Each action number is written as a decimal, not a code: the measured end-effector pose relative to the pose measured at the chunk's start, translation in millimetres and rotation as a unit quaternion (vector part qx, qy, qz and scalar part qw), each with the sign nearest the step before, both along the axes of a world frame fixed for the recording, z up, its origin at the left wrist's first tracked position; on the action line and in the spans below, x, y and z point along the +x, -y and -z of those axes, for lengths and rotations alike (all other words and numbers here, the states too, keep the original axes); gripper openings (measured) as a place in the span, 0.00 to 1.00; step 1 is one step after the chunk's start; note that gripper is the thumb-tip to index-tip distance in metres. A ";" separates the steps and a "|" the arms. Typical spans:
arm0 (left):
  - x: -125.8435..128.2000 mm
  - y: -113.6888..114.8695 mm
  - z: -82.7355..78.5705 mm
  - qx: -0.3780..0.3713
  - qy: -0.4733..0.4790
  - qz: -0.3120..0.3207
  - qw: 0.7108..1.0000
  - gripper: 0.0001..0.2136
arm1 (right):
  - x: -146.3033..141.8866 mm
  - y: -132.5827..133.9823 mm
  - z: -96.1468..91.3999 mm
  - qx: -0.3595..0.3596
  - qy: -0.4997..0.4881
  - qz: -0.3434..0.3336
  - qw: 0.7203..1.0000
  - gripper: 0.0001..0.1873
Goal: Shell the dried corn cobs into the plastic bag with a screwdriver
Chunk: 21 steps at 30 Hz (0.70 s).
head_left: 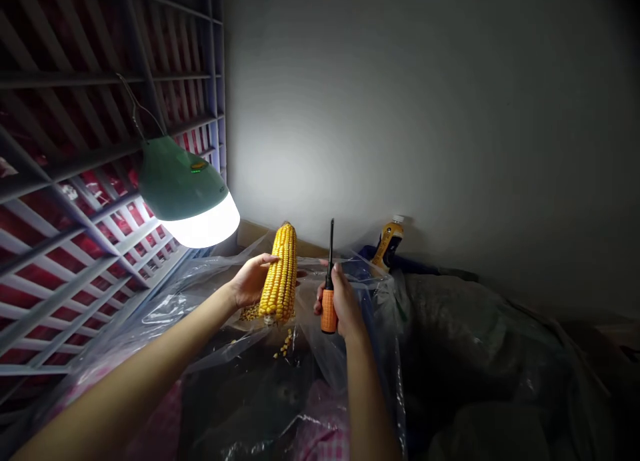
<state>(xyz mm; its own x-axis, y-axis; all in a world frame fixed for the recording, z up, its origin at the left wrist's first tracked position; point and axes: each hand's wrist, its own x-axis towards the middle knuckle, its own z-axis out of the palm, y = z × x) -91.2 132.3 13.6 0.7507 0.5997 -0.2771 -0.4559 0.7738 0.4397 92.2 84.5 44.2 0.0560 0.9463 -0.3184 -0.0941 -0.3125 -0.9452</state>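
A yellow ear of corn (281,274) stands nearly upright, leaning a little, with my left hand (253,279) wrapped around its left side. Most of its kernels are in place. To the right, my right hand (344,301) grips a screwdriver by its orange handle (328,312). Its dark shaft (331,244) points up, apart from the corn. Loose kernels (285,344) lie on the clear plastic sheet below, and more kernels (250,312) are gathered behind my left hand. The far fingers of both hands are partly hidden.
A lit green lamp (183,181) hangs by a wire from a slatted plastic crate wall (115,248) at left. A yellow-labelled bottle (390,241) stands by the pale wall (400,114). Dark bulky sacks (475,334) lie at right. Clear plastic (165,314) spreads under my arms.
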 end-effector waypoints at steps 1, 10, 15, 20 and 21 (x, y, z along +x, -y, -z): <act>-1.0 0.7 0.2 0.004 0.002 0.013 1.000 0.23 | -1.7 0.1 0.1 -0.012 -0.022 -0.006 1.000 0.23; 11.1 18.5 9.9 -0.039 0.025 -0.002 0.999 0.28 | -9.9 -3.0 5.8 -0.016 -0.216 0.103 0.971 0.14; 15.9 15.1 17.3 -0.088 0.072 -0.041 0.993 0.24 | -6.7 -0.7 -0.1 -0.018 -0.255 0.027 0.966 0.15; 13.8 4.8 22.7 -0.073 0.024 -0.084 0.993 0.21 | -9.2 4.2 2.5 -0.016 -0.243 -0.003 0.970 0.14; 13.3 3.7 22.5 -0.068 0.022 -0.083 0.994 0.20 | -9.7 5.9 2.3 -0.007 -0.246 0.010 0.969 0.15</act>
